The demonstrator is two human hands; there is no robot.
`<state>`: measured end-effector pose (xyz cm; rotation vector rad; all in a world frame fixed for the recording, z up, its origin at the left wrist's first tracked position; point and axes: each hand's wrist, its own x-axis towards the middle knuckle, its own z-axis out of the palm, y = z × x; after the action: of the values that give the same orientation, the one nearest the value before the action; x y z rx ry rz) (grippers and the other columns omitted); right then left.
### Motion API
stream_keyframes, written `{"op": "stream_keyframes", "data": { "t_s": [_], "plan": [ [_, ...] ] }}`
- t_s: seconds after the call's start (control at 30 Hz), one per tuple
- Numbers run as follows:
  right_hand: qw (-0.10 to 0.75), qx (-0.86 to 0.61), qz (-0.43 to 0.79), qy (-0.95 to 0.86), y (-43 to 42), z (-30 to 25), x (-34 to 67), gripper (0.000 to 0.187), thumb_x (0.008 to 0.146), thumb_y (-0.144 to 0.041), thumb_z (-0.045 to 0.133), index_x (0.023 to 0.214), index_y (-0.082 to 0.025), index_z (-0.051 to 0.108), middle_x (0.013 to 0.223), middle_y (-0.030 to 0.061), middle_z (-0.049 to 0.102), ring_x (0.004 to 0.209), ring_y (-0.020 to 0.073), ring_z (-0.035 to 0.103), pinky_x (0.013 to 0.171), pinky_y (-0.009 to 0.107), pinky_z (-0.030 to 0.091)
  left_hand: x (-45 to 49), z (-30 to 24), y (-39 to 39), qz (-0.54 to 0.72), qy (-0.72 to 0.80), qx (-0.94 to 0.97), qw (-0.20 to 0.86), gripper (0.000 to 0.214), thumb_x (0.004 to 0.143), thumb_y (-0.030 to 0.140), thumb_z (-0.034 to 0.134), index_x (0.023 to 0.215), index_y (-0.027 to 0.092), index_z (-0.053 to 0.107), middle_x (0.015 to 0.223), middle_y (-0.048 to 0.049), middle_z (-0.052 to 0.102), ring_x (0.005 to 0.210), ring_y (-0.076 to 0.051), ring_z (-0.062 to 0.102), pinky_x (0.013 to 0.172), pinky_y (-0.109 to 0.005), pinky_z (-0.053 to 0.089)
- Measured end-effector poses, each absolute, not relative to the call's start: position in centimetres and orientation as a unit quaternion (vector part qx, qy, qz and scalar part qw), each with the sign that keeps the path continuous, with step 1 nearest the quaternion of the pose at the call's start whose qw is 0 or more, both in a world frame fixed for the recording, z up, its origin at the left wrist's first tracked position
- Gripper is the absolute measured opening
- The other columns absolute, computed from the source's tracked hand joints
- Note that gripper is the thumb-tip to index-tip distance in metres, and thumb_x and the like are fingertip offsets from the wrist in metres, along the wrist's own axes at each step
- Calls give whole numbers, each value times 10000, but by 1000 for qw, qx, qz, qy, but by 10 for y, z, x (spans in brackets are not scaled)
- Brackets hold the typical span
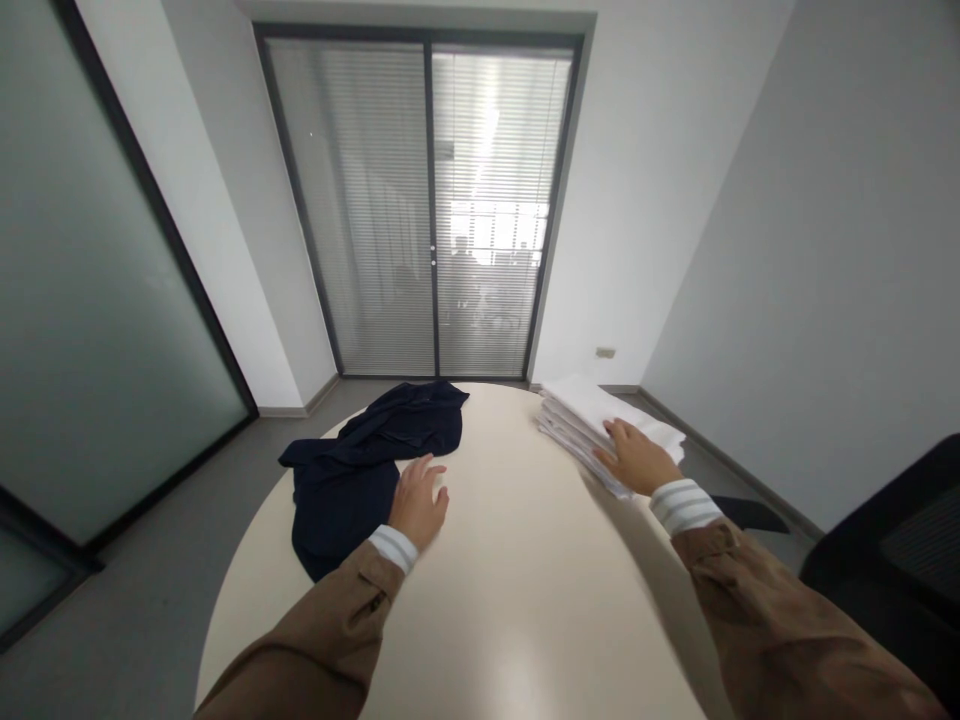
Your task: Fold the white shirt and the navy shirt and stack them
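Observation:
My left hand (420, 505) is open, its fingers slightly bent and apart, just right of a dark navy garment (345, 510). The garment lies loosely spread in folds along the left side of the round cream table (517, 580); I cannot tell whether my fingertips touch it. On the right, my right hand (637, 458) rests with spread fingers on top of a stack of white layered sheets (581, 405). The layers show along the stack's left edge, and its right end reaches past the table's rim. Whether they are paper or cloth is unclear.
A black mesh chair (900, 560) stands at the right, close to my right sleeve. Beyond the table is a glass partition (431, 210) with blinds and a dark frame. A frosted glass panel (97, 280) rises on the left.

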<state>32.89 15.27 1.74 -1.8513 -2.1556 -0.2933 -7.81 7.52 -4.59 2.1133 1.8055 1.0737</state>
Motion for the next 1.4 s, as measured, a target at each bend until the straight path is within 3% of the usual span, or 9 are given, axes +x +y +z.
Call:
{"op": "stream_keyframes", "data": {
  "t_s": [0.13, 0.27, 0.43, 0.57, 0.67, 0.87, 1.03, 1.27, 1.4],
  "plan": [
    [203, -671, -198, -685, 138, 19, 297, 487, 905, -348, 548, 1345, -149, 489, 1391, 233, 529, 1311, 407, 449, 1088, 676, 267, -98, -37, 74, 212, 749, 626, -43, 413, 815, 321, 658, 1219, 238, 690, 1615, -158, 249, 1456, -529, 98, 1064, -753, 159],
    [287, -602, -253, -701, 130, 9, 261, 480, 920, -260, 472, 1385, -144, 444, 1495, 200, 437, 1435, 364, 290, 1176, 629, 105, -114, -36, 79, 134, 808, 574, 4, 506, 906, 458, 536, 1377, 277, 584, 1633, -199, 166, 1356, -565, 302, 912, -731, 345],
    [302, -516, -182, -781, 128, -28, 231, 412, 914, -247, 453, 1314, -175, 518, 1420, 162, 524, 1375, 335, 388, 1172, 578, 196, -119, -34, 82, 83, 808, 581, -40, 445, 935, 311, 453, 1326, 157, 598, 1546, -272, 308, 1194, -454, 501, 850, -563, 463],
    [297, -483, -147, -811, 131, -45, 228, 363, 908, -255, 469, 1256, -193, 553, 1415, 145, 530, 1369, 332, 395, 1163, 576, 222, -119, -22, 82, 60, 795, 602, -43, 351, 882, 102, 413, 1129, 17, 648, 1247, -308, 563, 1113, -381, 566, 876, -434, 471],
    [303, -481, -136, -812, 131, -48, 230, 343, 909, -253, 476, 1238, -202, 559, 1398, 136, 541, 1358, 330, 410, 1159, 581, 232, -118, -13, 79, 55, 783, 619, -31, 363, 858, 15, 366, 1084, 12, 650, 1077, -275, 640, 1070, -359, 599, 847, -394, 480],
    [283, -454, -71, -842, 123, -45, 221, 348, 909, -243, 491, 1241, -191, 584, 1362, 135, 573, 1362, 337, 409, 1146, 582, 273, -75, -18, 56, 70, 725, 685, 3, 297, 895, 51, 399, 1007, 96, 670, 1004, -208, 674, 979, -307, 650, 790, -344, 484],
    [241, -355, 13, -903, 109, -37, 206, 472, 915, -256, 513, 1386, -220, 521, 1428, 127, 537, 1346, 305, 447, 1142, 551, 325, -24, -25, 24, 235, 569, 782, 96, 180, 895, 223, 541, 812, 168, 691, 807, -169, 685, 799, -310, 656, 730, -378, 471],
    [229, -309, 84, -919, 97, -33, 184, 501, 943, -274, 523, 1442, -252, 480, 1459, 120, 509, 1311, 268, 490, 1101, 474, 401, -20, 6, 14, 294, 389, 845, 221, 272, 957, 314, 481, 903, 239, 737, 887, -98, 729, 804, -256, 665, 808, -353, 476],
    [243, -336, 101, -905, 94, -35, 173, 227, 980, -254, 486, 1098, -240, 680, 1209, 89, 649, 1124, 233, 589, 983, 403, 473, -39, 4, 32, 368, 534, 758, 72, 270, 896, 254, 549, 1129, 219, 680, 1180, -112, 663, 1082, -296, 596, 961, -417, 433]
  ]
}}
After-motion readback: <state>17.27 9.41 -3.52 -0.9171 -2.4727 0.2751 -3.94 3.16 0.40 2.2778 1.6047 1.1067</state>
